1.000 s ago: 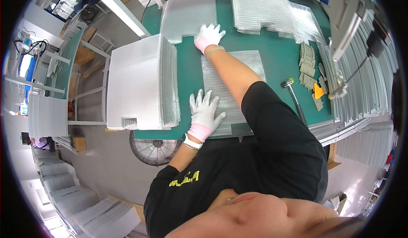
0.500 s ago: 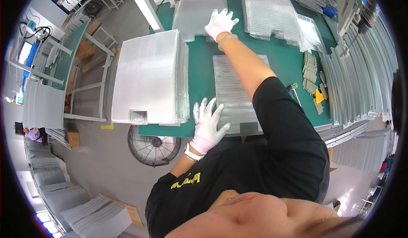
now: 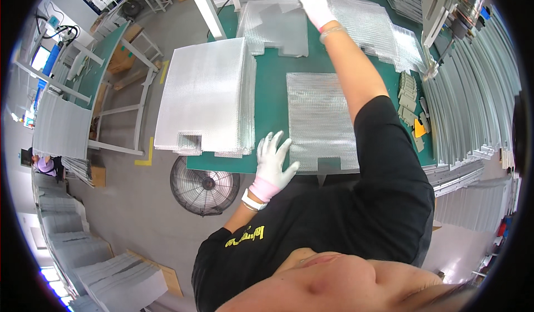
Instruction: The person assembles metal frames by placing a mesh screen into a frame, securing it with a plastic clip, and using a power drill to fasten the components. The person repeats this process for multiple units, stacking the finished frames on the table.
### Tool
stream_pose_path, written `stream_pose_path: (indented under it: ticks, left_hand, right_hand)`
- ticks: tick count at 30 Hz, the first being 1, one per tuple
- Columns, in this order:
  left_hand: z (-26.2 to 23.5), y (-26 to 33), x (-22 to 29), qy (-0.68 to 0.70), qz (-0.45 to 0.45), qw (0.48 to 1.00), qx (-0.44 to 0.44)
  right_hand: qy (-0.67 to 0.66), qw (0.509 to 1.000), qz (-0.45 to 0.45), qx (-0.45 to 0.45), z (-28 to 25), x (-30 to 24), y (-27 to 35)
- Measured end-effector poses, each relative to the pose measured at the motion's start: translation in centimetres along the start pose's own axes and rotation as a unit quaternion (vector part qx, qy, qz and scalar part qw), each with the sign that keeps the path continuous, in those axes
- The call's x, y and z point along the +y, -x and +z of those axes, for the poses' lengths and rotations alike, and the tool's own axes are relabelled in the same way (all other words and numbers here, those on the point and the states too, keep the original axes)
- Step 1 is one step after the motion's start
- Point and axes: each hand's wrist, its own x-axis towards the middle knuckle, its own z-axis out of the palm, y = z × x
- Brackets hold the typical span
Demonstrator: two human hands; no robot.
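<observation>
My left hand, in a white glove, lies with fingers spread at the near edge of the green table. Beside it is a silver mesh sheet with a notch in its near edge; whether the fingertips touch it I cannot tell. My right hand, gloved too, reaches to the far side with fingers stretched out, nothing visible in it. It passes between a far-left pile of mesh sheets and a far-right pile. A taller stack of mesh sheets stands left of my left hand.
Small beige pieces and an orange triangular piece lie at the table's right. Beyond them stand many upright grey panels. A metal machine arm hangs at upper right. A round floor fan sits below the table's left edge.
My right hand has moved farther away and to the right, off the far-left pile. My left hand stays nearly in place. The view has shifted slightly.
</observation>
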Motion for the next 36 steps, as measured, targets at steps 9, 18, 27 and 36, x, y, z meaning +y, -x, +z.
stream_pose_path:
  ticks: [9,18,27,36]
  left_hand:
    - [-0.6,-2.4,-2.3,0.362,-0.001,0.927,0.101]
    - [-0.7,-2.3,2.9,0.284,-0.211,0.932,0.076]
    - [4.0,-2.3,2.0,-0.003,-0.120,0.992,0.044]
    - [5.7,-2.9,1.2,-0.050,-0.168,0.984,-0.016]
  right_hand:
    - [-0.145,0.989,0.026,0.008,-8.2,-11.6,14.1]
    - [0.265,0.949,0.173,0.001,-10.4,-16.4,39.2]
    - [0.389,0.905,0.172,-0.015,-12.6,-13.4,43.0]
    - [0.433,0.886,0.161,-0.028,-12.9,-11.0,43.7]
